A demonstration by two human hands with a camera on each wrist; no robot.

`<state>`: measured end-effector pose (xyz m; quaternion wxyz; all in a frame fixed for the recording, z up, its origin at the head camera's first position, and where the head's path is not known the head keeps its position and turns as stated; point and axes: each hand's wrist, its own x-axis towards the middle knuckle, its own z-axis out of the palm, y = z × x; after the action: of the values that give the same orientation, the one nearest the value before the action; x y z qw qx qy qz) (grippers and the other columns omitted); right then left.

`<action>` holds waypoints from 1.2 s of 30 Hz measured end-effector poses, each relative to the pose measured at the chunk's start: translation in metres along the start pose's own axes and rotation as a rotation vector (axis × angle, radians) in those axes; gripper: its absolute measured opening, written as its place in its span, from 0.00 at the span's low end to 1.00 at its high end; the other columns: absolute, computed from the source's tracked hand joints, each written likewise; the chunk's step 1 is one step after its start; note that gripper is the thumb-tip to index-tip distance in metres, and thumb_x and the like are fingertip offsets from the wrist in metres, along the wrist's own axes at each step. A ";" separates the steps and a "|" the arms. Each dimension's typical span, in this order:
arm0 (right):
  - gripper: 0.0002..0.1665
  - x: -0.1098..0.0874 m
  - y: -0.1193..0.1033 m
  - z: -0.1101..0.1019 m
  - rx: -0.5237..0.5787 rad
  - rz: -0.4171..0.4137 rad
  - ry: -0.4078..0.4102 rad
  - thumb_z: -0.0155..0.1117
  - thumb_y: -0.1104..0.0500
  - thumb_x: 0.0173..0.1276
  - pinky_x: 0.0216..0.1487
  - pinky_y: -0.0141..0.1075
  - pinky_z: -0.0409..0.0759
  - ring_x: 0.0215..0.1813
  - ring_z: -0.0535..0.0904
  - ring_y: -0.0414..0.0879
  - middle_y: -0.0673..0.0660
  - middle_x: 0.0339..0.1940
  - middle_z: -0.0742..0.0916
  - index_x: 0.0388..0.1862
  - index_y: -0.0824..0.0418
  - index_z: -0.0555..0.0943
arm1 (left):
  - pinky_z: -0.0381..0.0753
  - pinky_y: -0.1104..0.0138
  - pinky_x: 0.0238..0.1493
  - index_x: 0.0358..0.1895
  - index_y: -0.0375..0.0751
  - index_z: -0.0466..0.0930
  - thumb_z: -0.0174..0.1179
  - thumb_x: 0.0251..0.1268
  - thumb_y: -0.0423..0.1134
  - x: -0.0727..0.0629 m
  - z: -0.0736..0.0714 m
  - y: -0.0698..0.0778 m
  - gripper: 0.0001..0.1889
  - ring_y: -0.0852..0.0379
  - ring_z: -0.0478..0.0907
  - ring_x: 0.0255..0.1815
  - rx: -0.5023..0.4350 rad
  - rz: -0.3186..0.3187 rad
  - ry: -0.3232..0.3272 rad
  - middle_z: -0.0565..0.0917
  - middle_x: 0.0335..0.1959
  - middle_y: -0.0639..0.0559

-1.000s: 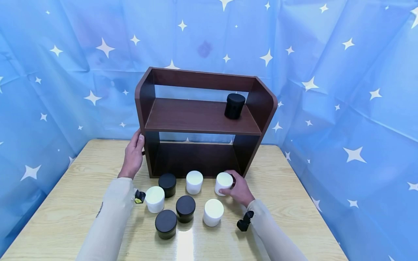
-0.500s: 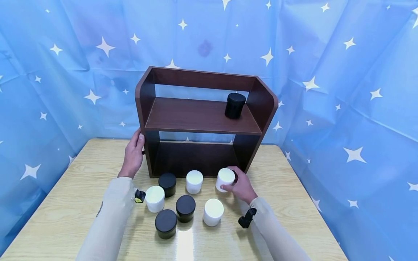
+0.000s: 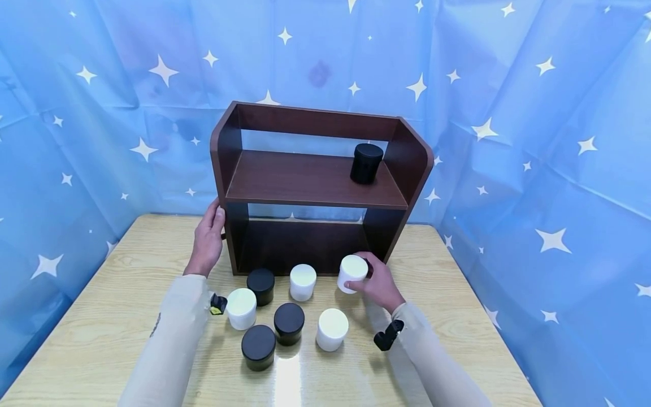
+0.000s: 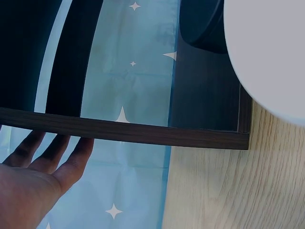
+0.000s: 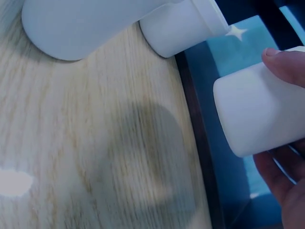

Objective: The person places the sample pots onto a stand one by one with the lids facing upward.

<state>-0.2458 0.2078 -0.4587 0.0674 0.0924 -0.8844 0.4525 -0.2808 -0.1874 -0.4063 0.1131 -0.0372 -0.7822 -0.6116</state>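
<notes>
My right hand (image 3: 378, 282) grips a white lidded jar (image 3: 353, 271) from its right side, thumb across the front. In the right wrist view this jar (image 5: 257, 107) is raised off the table, its shadow lying on the wood. It is close to the lower front edge of a dark brown two-tier shelf (image 3: 315, 202). My left hand (image 3: 207, 240) rests against the shelf's left side; in the left wrist view its extended fingers (image 4: 76, 162) touch the panel. A black jar (image 3: 366, 164) stands on the upper tier, at the right.
Two white jars, a white jar (image 3: 302, 282) and another white jar (image 3: 241, 309), stand before the shelf with a black jar (image 3: 261, 288). Nearer are a black jar (image 3: 289, 325), another black jar (image 3: 259, 349) and a white jar (image 3: 332, 329). A starry blue curtain (image 3: 325, 56) surrounds the wooden table (image 3: 447, 316).
My right hand has lifted the white jar and moved it slightly forward toward the shelf and to the right. My left hand stays at the shelf's side.
</notes>
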 end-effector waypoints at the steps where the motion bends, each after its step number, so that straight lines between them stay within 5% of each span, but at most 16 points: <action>1: 0.40 0.000 -0.001 -0.001 0.001 0.002 0.000 0.84 0.63 0.46 0.61 0.47 0.78 0.56 0.81 0.53 0.60 0.56 0.86 0.60 0.59 0.77 | 0.60 0.36 0.76 0.82 0.62 0.43 0.31 0.80 0.62 -0.003 0.000 0.005 0.32 0.41 0.49 0.84 -0.001 -0.002 -0.003 0.50 0.84 0.52; 7: 0.40 0.002 -0.002 -0.005 -0.008 -0.011 -0.012 0.84 0.60 0.48 0.60 0.46 0.79 0.56 0.81 0.53 0.60 0.56 0.85 0.61 0.58 0.77 | 0.59 0.35 0.76 0.83 0.59 0.43 0.31 0.82 0.58 -0.007 -0.001 0.013 0.31 0.40 0.49 0.84 -0.005 -0.007 -0.013 0.49 0.84 0.51; 13: 0.40 0.004 -0.010 -0.013 0.009 -0.021 -0.035 0.83 0.61 0.50 0.58 0.44 0.81 0.55 0.82 0.54 0.61 0.57 0.84 0.62 0.59 0.75 | 0.60 0.35 0.76 0.82 0.64 0.43 0.30 0.79 0.65 -0.001 -0.002 -0.004 0.33 0.42 0.50 0.84 0.010 0.004 -0.008 0.50 0.84 0.53; 36: 0.41 0.017 -0.047 -0.045 0.010 -0.079 -0.056 0.82 0.61 0.52 0.58 0.47 0.84 0.55 0.83 0.56 0.62 0.60 0.83 0.65 0.59 0.74 | 0.61 0.35 0.75 0.82 0.62 0.44 0.30 0.79 0.65 0.001 0.001 -0.001 0.34 0.40 0.52 0.83 0.013 -0.001 0.004 0.51 0.84 0.51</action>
<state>-0.2498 0.2160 -0.3920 0.0602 0.1404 -0.8792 0.4513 -0.2820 -0.1868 -0.4073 0.1144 -0.0348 -0.7859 -0.6067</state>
